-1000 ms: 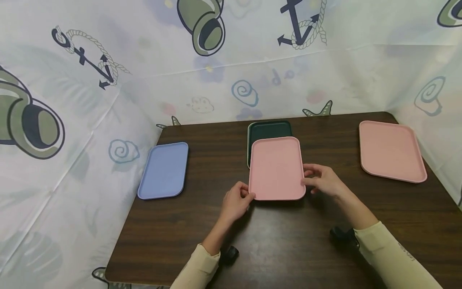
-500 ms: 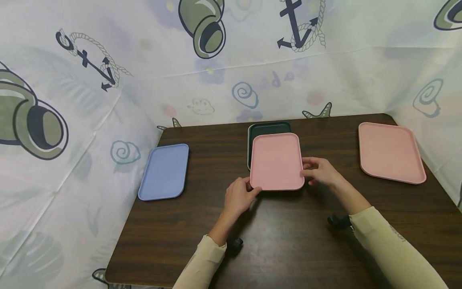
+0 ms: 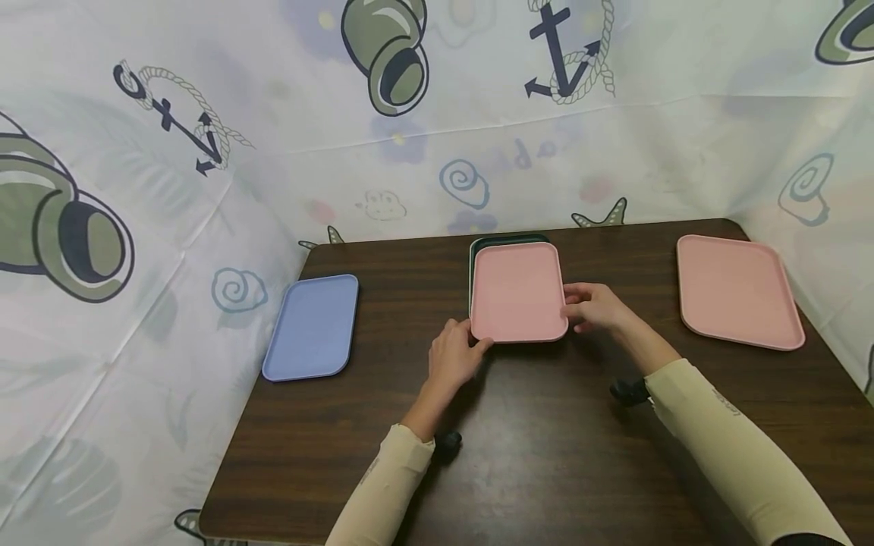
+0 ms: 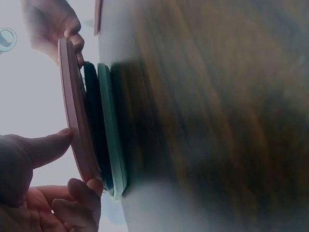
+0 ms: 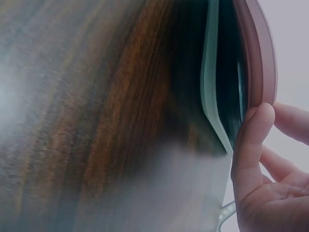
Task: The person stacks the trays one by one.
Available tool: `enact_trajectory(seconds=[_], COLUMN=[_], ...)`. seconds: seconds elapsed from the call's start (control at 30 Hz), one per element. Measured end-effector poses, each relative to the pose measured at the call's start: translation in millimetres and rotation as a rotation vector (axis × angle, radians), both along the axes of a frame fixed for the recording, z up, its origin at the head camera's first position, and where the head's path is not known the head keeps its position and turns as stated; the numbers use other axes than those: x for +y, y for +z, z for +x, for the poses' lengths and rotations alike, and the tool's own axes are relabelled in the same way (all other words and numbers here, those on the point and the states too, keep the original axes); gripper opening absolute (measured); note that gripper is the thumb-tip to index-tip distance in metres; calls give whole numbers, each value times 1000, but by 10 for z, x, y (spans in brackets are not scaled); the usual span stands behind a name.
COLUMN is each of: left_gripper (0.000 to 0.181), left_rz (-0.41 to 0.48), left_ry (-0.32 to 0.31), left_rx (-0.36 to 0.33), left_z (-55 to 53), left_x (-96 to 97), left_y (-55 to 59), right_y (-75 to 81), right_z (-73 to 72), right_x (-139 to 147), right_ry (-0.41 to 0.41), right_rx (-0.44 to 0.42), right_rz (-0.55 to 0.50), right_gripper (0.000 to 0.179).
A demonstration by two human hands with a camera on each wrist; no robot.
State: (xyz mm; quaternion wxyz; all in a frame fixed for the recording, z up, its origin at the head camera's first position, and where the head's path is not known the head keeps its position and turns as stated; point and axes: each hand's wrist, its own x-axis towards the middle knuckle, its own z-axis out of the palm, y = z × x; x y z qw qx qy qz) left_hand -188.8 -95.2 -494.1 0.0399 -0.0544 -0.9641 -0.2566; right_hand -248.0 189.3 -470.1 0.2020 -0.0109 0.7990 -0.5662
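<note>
From my feed, I see the left hand (image 3: 453, 355) and right hand (image 3: 599, 307) pinching the middle pink tray (image 3: 519, 294) over the dark tray (image 4: 96, 118), contact between trays unclear.

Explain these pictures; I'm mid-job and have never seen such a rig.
There is no machine here: a person works with two bare hands. The wide picture comes from a head camera looking forward and down; each close one comes from a wrist camera, where the table appears sideways. The left hand and right hand hold a pink tray by its edges. Beneath it is a dark green tray, and under that a light green tray. Whether the pink and dark green ones touch is hard to tell. A blue tray lies at the person's left, a second pink tray at the right.
</note>
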Motion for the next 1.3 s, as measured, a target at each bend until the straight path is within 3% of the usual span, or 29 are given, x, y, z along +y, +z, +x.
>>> enact_trajectory(seconds=[0.67,0.93,1.3], left_gripper=[45,46,50], left_rz=[-131,-151,-140], left_ry=[-27,-36,-49], left_rx=[21,24,18], left_z=[-272,-332,-368], left_x=[-6,-11,-21], left_y=[-78,-91,-112], right_y=[24,-3,-15], right_z=[-267,-366,-359], right_x=[-3,-14,-22], right_ry=[-5,-31,-35], right_rx=[-3,-12,-11], right_rz=[-6,8,12], right_gripper=[63,60,60])
